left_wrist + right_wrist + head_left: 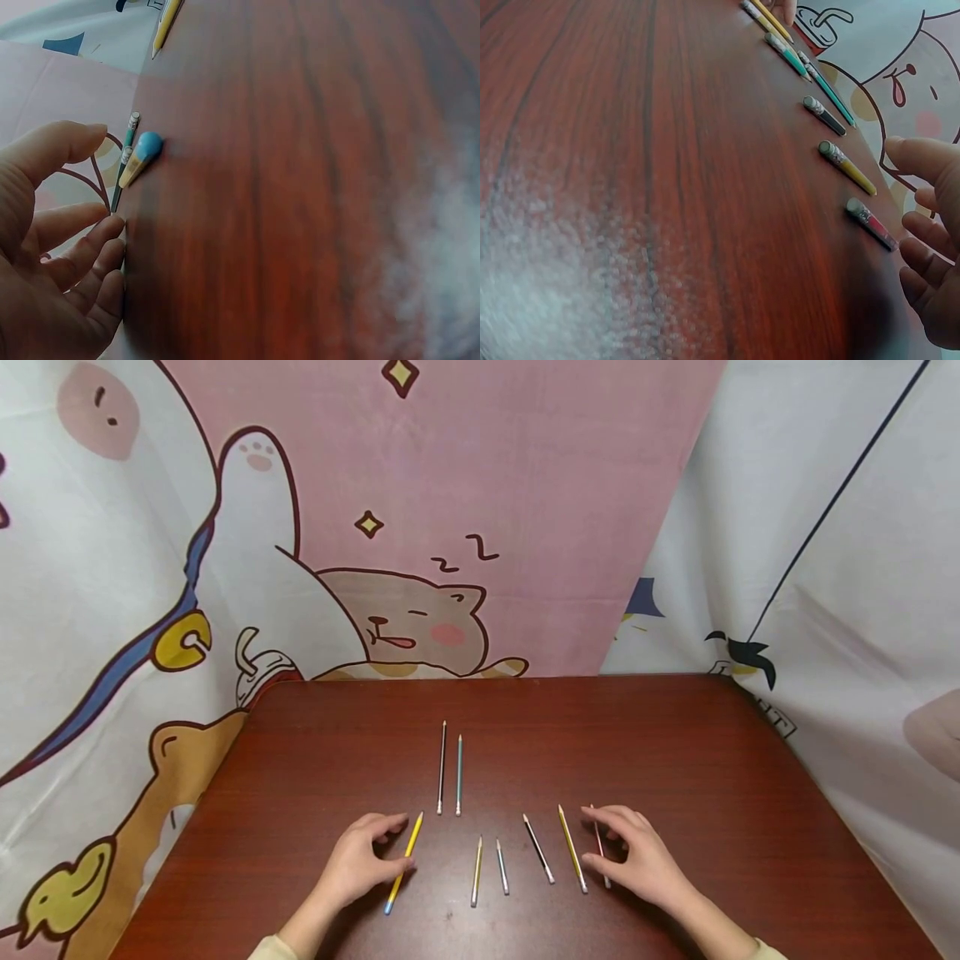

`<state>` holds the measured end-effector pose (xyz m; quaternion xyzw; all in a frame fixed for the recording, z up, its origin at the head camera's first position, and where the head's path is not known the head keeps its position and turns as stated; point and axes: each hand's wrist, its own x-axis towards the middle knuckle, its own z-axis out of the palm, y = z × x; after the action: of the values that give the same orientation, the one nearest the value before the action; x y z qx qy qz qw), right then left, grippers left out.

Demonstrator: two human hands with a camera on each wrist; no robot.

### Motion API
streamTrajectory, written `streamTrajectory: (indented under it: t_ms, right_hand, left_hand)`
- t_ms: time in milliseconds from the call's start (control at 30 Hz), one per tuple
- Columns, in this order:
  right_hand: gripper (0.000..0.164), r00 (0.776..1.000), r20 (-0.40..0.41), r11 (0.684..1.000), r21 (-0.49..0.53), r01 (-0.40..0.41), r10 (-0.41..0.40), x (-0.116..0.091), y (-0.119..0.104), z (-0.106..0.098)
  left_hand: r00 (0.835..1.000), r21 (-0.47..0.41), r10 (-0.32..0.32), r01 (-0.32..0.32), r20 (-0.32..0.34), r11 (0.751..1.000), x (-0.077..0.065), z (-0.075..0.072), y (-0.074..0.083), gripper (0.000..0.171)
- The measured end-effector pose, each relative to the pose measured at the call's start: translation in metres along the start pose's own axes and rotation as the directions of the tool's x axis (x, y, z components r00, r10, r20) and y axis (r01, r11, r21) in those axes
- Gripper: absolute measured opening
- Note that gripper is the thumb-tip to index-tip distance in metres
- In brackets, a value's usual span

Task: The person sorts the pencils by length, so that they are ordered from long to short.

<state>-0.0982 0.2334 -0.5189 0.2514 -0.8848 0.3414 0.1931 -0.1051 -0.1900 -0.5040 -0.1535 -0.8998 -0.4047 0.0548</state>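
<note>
On the left of the group lies a yellow pencil with a blue end. My left hand is beside it, thumb and fingers parted, the thumb tip over the pencil in the head view. My right hand hovers at a red pencil, partly covered by the fingers in the head view. The right wrist view shows this red pencil on the table, with thumb and fingers spread apart. Just left of that hand are a yellow-striped pencil and a black pencil.
Between the hands lie a short yellow pencil and a short grey-blue pencil. Farther back are a long black pencil and a teal pencil. A patterned cloth hangs behind the brown table.
</note>
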Motion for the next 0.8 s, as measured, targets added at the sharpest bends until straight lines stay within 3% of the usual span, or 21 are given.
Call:
streamTrajectory:
  t_ms: [433,800]
  right_hand:
    - [0.066,1.000,0.024,0.999,-0.029,0.015,-0.014,-0.002,-0.002,0.008]
    - [0.067,0.999,0.044,0.994,-0.103,-0.023,0.027,-0.003,-0.005,0.015]
  left_hand:
    - [1.000,0.022,0.007,-0.007,0.009,1.000,-0.001,0.002,-0.003,0.058]
    - [0.999,0.059,-0.024,0.023,0.023,0.998,0.001,0.003,-0.001,0.058]
